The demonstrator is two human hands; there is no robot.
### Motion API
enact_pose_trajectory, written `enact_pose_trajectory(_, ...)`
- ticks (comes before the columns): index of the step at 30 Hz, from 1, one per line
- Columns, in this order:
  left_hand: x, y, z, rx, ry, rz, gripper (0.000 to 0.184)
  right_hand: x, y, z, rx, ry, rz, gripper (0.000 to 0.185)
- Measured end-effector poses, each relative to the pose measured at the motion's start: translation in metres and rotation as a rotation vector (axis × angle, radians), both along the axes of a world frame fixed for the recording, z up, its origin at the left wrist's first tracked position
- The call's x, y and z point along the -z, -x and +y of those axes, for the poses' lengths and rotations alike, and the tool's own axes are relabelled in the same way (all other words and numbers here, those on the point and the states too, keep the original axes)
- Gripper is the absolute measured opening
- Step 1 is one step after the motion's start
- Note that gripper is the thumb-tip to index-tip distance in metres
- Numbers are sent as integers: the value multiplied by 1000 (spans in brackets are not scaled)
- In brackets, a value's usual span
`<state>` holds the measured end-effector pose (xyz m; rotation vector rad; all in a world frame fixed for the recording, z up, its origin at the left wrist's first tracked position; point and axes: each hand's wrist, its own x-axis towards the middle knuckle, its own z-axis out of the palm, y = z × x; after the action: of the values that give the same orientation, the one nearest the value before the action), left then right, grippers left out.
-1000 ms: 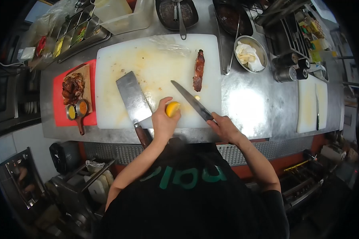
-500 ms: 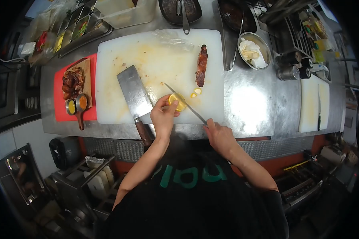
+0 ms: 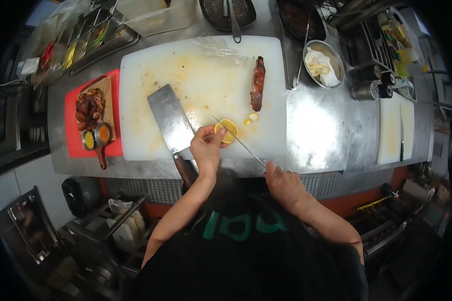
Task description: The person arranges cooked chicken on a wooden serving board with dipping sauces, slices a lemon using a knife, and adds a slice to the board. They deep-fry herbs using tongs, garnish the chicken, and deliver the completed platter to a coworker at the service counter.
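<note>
Green letters (image 3: 243,226), not fully legible, cross the black shirt (image 3: 256,266) nearer than the fingers. Just inside the near edge of the white board (image 3: 135,120), the left hand (image 3: 206,150) pinches a cut lemon (image 3: 228,133) between thumb and fingers, the right hand (image 3: 286,188) closed round the knife (image 3: 247,148), its blade over the fruit. Left of those fingers a cleaver (image 3: 168,113) overhangs that edge; beyond them, the board's surface runs far, with lemon pieces (image 3: 253,117) and roasted meat (image 3: 257,85) ahead right.
</note>
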<state>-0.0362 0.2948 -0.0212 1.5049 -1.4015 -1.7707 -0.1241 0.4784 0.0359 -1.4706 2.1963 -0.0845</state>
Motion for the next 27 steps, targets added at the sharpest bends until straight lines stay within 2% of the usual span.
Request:
enact_pose_trajectory(6, 0, 1, -3, 26, -21, -18, 20, -6, -2, -13, 0, -99, -2, 11)
enact_pose_trajectory(8, 3, 0, -5, 37, -29, -12, 19, 0, -2, -17, 11, -30, -32, 8)
enact_pose_trajectory(9, 3, 0, -5, 58, -24, 5, 19, 6, -3, -18, 20, 39, -67, 6)
enact_pose_trajectory(12, 7, -6, 0, 76, -12, 23, 20, 68, -11, -46, 30, 86, -36, 10)
enact_pose_trajectory(13, 8, -2, -2, 55, 14, 40, 21, 70, -11, -51, 27, 89, -21, 10)
enact_pose_trajectory(17, 2, -9, -3, 54, 55, -5, 23, 66, -5, -51, 96, 61, -96, 13)
enact_pose_trajectory(19, 9, -20, -7, 171, 298, -189, 26, 59, 2, -54, 87, 91, -114, 13)
enact_pose_trajectory(21, 16, -22, -7, 131, 279, -121, 27, 44, 9, -52, 144, 208, -266, 17)
enact_pose_trajectory(22, 17, -22, -7, 126, 249, -96, 31, 33, 14, -52, 133, 219, -267, 17)
enact_pose_trajectory(24, 11, -21, -5, 112, 221, -73, 34, 11, 23, -49, 274, 277, -259, 17)
enact_pose_trajectory(26, -3, -19, -3, 184, 767, -249, 51, 2, 39, -45, 304, 320, -231, 16)
enact_pose_trajectory(27, -12, -14, 0, 182, 773, -249, 51, 0, 47, -43, 340, 358, -203, 16)
